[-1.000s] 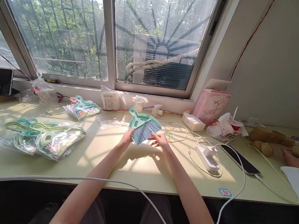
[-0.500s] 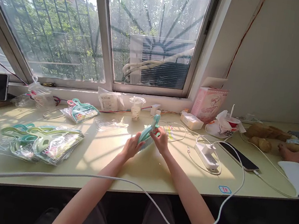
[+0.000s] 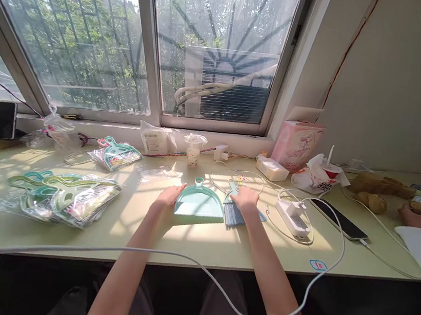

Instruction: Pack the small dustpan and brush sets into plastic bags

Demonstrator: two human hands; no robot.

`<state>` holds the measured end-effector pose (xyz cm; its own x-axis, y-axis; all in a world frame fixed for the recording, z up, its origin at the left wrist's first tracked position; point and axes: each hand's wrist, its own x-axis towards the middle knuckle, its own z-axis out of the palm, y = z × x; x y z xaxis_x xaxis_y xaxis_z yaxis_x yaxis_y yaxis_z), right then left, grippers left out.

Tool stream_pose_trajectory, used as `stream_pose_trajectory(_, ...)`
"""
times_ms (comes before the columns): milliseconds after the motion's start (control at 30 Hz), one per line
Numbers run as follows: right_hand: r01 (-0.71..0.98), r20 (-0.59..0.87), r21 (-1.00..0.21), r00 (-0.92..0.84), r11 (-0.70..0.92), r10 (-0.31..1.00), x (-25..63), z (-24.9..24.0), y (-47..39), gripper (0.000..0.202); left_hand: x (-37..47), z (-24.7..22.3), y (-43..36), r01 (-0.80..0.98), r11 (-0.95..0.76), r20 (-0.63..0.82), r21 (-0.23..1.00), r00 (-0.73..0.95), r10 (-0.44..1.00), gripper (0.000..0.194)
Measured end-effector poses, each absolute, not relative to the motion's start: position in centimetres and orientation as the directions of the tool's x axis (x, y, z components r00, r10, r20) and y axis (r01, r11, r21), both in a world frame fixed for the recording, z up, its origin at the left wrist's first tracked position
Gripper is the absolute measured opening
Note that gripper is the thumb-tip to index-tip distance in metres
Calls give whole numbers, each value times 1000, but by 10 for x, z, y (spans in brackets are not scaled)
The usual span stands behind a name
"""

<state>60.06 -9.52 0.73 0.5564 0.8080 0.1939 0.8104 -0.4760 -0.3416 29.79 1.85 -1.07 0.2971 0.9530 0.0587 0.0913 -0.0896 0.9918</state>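
Observation:
A mint-green dustpan (image 3: 199, 203) lies on the table in front of me, its short looped handle pointing to the window. My left hand (image 3: 170, 195) is closed at the dustpan's left edge, with the fingertips by its upper left corner. Just right of the dustpan is a small hand brush (image 3: 234, 217) with blue-grey bristles and a green handle. My right hand (image 3: 246, 199) is closed over the brush and hides part of its head. Dustpan and brush are apart, side by side.
Bagged dustpan sets (image 3: 69, 198) lie left, another bagged set (image 3: 115, 154) behind them. A lidded cup (image 3: 193, 154) stands near the window. A power strip (image 3: 292, 221), a phone (image 3: 339, 220) and a white cable (image 3: 182, 256) lie around. At far right, another person's hands (image 3: 416, 215) hold something brown.
The dustpan and brush were together, upright between both hands. Now they are separated: the dustpan lies at the left hand and the brush is under the right hand. My hands have moved apart.

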Motion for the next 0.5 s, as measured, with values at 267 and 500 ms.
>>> stream_pose_trajectory(267,849,171,-313,491,-425,854,615,2,-94,9,315,-9,7,286,-174,140,942,138,981,49)
stream_pose_trajectory(500,883,232,-150,468,-444,853,616,-2,-99,19,326,-26,19,-56,-50,63,997,258,964,23)
